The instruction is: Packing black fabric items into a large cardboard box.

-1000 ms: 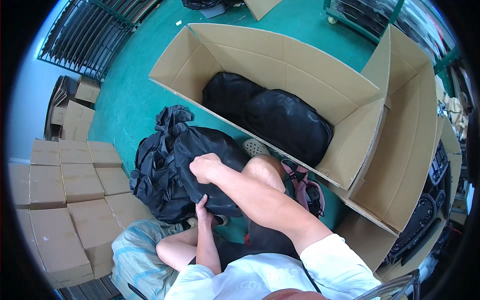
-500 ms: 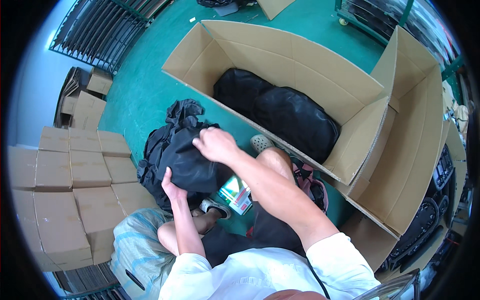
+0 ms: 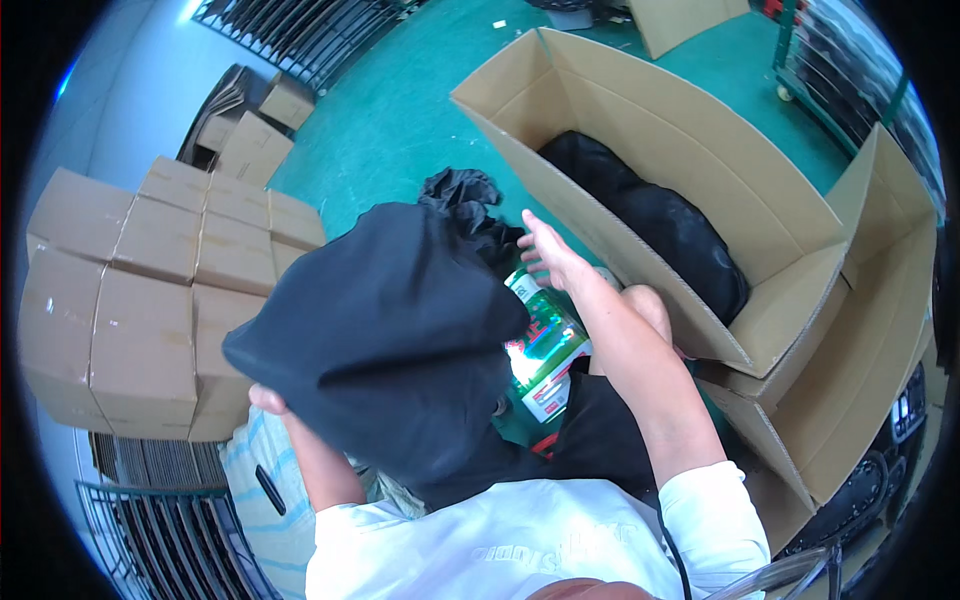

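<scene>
Right in front of the white shirt (image 3: pixel 480 545), here's the big one: a black cloth bundle (image 3: pixel 390 330), spread broad and bulging over the lap, matte and soft, a peak poking out at its left corner and a deep crease running across the lower part. On that left edge, the left hand (image 3: pixel 268 399) has its grip on the cloth, most of the fingers hidden by it. Over to the right hand (image 3: pixel 548 254): grip released, palm and fingers spread in the air, clear of the bundle. Just below it sits a shiny green package (image 3: pixel 545 350) with white and red patches, partly covered by the black cloth. Beyond, crumpled dark fabric (image 3: pixel 465 190) rises past the bundle's far edge. To the left, brown cartons (image 3: pixel 150 310) stand stacked; to the right, a long open box (image 3: pixel 690 120) holds another black bundle (image 3: pixel 670 225). Farthest back, a dark slatted rack (image 3: pixel 310 40) meets the green floor (image 3: pixel 400 130).
</scene>
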Action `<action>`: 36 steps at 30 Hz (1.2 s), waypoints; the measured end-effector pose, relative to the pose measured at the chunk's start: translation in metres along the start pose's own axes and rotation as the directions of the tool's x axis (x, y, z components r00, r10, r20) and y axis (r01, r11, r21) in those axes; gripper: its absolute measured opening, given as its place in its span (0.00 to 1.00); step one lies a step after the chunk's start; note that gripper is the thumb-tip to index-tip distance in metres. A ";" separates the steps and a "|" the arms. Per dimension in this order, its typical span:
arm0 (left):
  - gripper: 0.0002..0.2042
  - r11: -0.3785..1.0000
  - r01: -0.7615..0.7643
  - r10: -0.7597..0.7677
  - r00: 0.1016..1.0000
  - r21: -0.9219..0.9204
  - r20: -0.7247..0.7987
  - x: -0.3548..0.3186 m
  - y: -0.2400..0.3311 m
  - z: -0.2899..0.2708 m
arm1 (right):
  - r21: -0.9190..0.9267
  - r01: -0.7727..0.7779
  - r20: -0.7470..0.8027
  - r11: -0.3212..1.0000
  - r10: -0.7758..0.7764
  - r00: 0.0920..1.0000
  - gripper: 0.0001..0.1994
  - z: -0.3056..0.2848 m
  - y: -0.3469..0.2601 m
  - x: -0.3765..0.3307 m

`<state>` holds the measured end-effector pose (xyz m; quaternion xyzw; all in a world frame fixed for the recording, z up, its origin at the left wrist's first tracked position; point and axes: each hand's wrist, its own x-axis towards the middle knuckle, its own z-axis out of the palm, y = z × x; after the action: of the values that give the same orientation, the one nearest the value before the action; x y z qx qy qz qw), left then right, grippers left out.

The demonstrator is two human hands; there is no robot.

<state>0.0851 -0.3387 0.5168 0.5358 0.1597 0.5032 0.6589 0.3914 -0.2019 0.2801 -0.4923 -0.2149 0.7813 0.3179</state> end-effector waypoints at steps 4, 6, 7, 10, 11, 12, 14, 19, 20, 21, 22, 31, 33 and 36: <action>0.40 0.999 -0.024 0.025 0.999 0.032 -0.042 0.009 0.026 -0.010 | 0.259 -0.286 0.654 0.923 0.050 0.755 0.49 0.041 0.084 0.043; 0.40 1.000 -0.003 0.003 1.000 -0.027 0.003 0.039 0.009 -0.015 | 0.363 -0.098 0.574 0.927 -0.140 0.807 0.41 -0.007 0.170 0.121; 0.40 1.000 -0.012 0.013 0.998 0.023 -0.055 0.019 0.028 -0.023 | 0.343 -0.129 0.622 0.930 -0.122 0.773 0.40 0.033 0.174 0.110; 0.39 0.998 -0.029 0.035 0.991 0.049 -0.126 -0.009 0.049 -0.038 | 0.322 -0.128 0.642 0.938 -0.117 0.758 0.39 -0.030 0.228 0.010; 0.39 0.999 -0.029 0.033 0.991 0.037 -0.130 -0.008 0.048 -0.043 | 0.327 -0.112 0.627 0.938 -0.127 0.769 0.39 -0.036 0.216 -0.016; 0.39 0.999 -0.033 0.036 0.991 0.028 -0.131 -0.006 0.046 -0.049 | 0.331 -0.091 0.613 0.939 -0.140 0.778 0.38 -0.037 0.199 -0.038; 0.38 0.999 -0.047 0.047 0.990 0.005 -0.131 -0.001 0.044 -0.060 | 0.331 -0.044 0.584 0.943 -0.168 0.795 0.38 -0.054 0.168 -0.121; 0.37 0.994 -0.097 0.089 0.985 -0.046 -0.148 0.003 0.037 -0.084 | 0.306 0.067 0.523 0.950 -0.226 0.822 0.38 -0.024 0.077 -0.201; 0.37 0.993 -0.107 0.097 0.983 -0.051 -0.156 0.003 0.035 -0.090 | 0.299 0.084 0.516 0.951 -0.235 0.824 0.38 -0.001 0.057 -0.219; 0.37 0.991 -0.120 0.108 0.981 -0.063 -0.163 0.003 0.033 -0.095 | 0.283 0.086 0.513 0.955 -0.227 0.828 0.38 0.007 0.043 -0.236; 0.37 0.989 -0.132 0.118 0.978 -0.072 -0.174 0.002 0.031 -0.099 | 0.300 0.252 0.470 0.920 -0.372 0.800 0.35 0.022 0.031 -0.251; 0.35 0.950 -0.269 0.225 0.942 -0.161 -0.248 0.006 0.014 -0.131 | 0.372 0.399 0.165 0.838 -0.482 0.860 0.23 0.119 -0.075 -0.333; 0.34 0.936 -0.306 0.258 0.933 -0.174 -0.251 0.009 0.017 -0.136 | 0.392 0.361 0.176 0.846 -0.454 0.873 0.22 0.134 -0.094 -0.343; 0.34 0.914 -0.357 0.306 0.918 -0.190 -0.251 0.012 0.028 -0.143 | 0.141 0.605 0.030 0.784 -0.614 0.789 0.19 0.151 -0.115 -0.342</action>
<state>-0.0307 -0.2526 0.4912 0.4166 0.0766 0.6785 0.6001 0.3951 -0.3665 0.6353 -0.3464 -0.3250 0.6663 0.5748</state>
